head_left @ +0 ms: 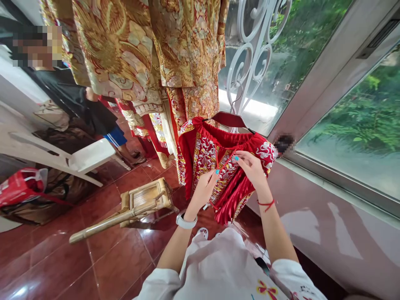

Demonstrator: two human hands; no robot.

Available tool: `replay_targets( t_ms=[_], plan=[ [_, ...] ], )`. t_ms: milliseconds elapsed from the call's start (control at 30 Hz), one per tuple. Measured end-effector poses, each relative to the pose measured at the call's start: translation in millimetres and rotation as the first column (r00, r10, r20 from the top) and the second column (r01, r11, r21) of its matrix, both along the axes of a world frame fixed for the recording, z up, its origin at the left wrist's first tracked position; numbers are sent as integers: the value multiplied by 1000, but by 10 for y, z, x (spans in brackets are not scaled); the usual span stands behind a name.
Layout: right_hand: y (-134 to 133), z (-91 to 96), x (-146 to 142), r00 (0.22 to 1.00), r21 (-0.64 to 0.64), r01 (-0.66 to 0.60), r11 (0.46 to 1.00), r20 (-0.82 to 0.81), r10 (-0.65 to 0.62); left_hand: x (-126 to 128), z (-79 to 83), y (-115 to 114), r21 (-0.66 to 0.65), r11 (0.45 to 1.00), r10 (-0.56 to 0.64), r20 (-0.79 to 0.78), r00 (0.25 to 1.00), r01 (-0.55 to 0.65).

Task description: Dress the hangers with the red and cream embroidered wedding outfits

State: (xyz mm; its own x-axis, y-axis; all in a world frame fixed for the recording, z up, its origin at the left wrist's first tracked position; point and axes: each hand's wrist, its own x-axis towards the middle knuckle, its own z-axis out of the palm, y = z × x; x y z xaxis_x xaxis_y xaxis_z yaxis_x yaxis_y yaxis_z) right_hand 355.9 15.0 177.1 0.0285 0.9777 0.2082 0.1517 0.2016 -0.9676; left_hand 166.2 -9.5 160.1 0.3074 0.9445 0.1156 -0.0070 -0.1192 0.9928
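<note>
A red skirt (204, 155) with gold and silver embroidery and a gathered waistband hangs before me on a dark red hanger (229, 119). From its waist comes a thin red drawstring (225, 163). My left hand (203, 189), with a white watch on the wrist, pinches the cord low in front of the skirt. Higher and to the right, at the waistband, my right hand (252, 168) has its fingers closed on the cord too. The cord runs slanting between both hands. Pleated red fabric (229, 202) falls below them.
Gold embroidered garments (125, 54) hang above left. White scrolled ironwork (250, 54) stands before the window (353, 137) on the right. A bamboo chair (146, 200) is on the tiled floor. Farther left are a white chair (92, 156), a red bag (21, 185) and a person (68, 91).
</note>
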Motion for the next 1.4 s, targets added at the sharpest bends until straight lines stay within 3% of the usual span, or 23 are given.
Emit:
replay_targets(
  t_ms=[33, 100, 167, 233, 333, 400, 567, 667, 733, 867, 933, 1033, 1133, 1200, 1267, 1333, 1400],
  plan=[
    [-72, -28, -12, 983, 142, 88, 986, 146, -109, -28, 51, -18, 35, 999, -8, -40, 999, 10],
    [-132, -66, -59, 876, 391, 130, 911, 385, -290, -56, 159, -58, 89, 996, -10, -121, 993, 20],
    [-84, -80, -97, 762, 558, 80, 826, 500, -412, -56, 257, -86, 121, 992, -12, -230, 973, 41],
    [36, -71, -93, 716, 651, -12, 759, 535, -447, -38, 332, -86, 138, 986, -37, -357, 933, 92],
    [262, -31, -42, 707, 672, -185, 717, 598, -377, -1, 413, -37, 159, 970, -84, -498, 863, 186],
    [387, -16, -35, 653, 645, -270, 715, 669, -356, 18, 462, 18, 138, 961, -138, -518, 844, 241],
    [519, -67, -179, 458, 619, -310, 722, 763, -457, 14, 553, 179, -15, 896, -421, -345, 839, 443],
    [536, -86, -247, 453, 659, -207, 723, 719, -526, -40, 571, 269, -21, 870, -481, -255, 838, 493],
    [535, -63, -237, 461, 646, -193, 738, 724, -513, -122, 591, 337, 22, 904, -405, -279, 871, 427],
    [462, 43, -116, 459, 514, -334, 790, 821, -340, -356, 654, 512, 186, 939, -178, -462, 869, 291],
    [409, 94, -53, 519, 461, -362, 810, 822, -236, -433, 657, 603, 268, 918, -105, -545, 832, 292],
    [372, 154, 6, 690, 464, -356, 811, 716, -108, -419, 588, 712, 385, 888, 41, -612, 790, 252],
    [395, 211, 43, 792, 518, -356, 778, 609, -43, -290, 502, 795, 564, 810, 213, -541, 813, 162],
    [417, 252, 75, 784, 558, -383, 736, 618, -59, -195, 493, 853, 647, 734, 193, -491, 850, 206],
    [432, 287, 110, 730, 597, -419, 684, 670, -137, -120, 541, 919, 653, 688, 94, -512, 854, 316],
    [439, 303, 140, 647, 628, -444, 639, 718, -256, -66, 628, 990, 598, 695, 17, -569, 822, 400],
    [445, 295, 158, 566, 663, -454, 595, 730, -382, -24, 720, 1060, 525, 738, -26, -605, 795, 424]
  ],
)
